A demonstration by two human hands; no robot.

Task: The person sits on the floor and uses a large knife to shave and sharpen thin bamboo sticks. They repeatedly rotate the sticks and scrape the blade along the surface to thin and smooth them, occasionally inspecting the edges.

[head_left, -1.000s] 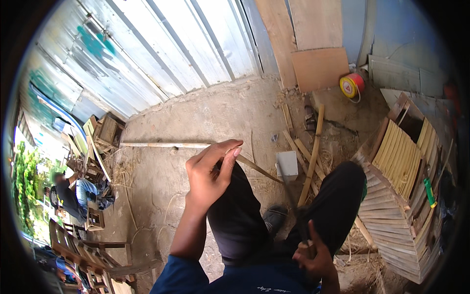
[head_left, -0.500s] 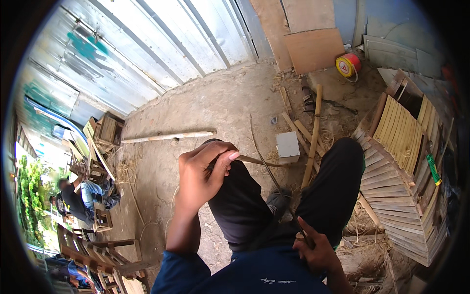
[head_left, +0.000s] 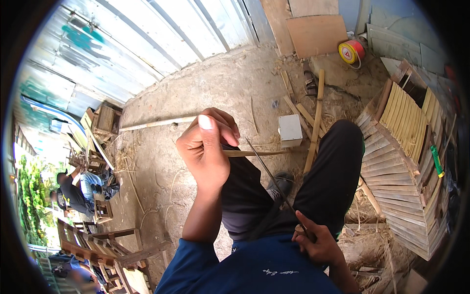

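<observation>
Strip of flat tan wood (head_left: 241,153), mid-frame: clenched by my left hand (head_left: 208,149). Slim dark metal blade (head_left: 271,177): grasped low by my right hand (head_left: 319,242), presumably for control.

One fisheye camera on the wearer's head looks down from close above the hands (head_left: 208,152) and legs (head_left: 330,171), reaching the metal wall (head_left: 164,36) ahead.
</observation>
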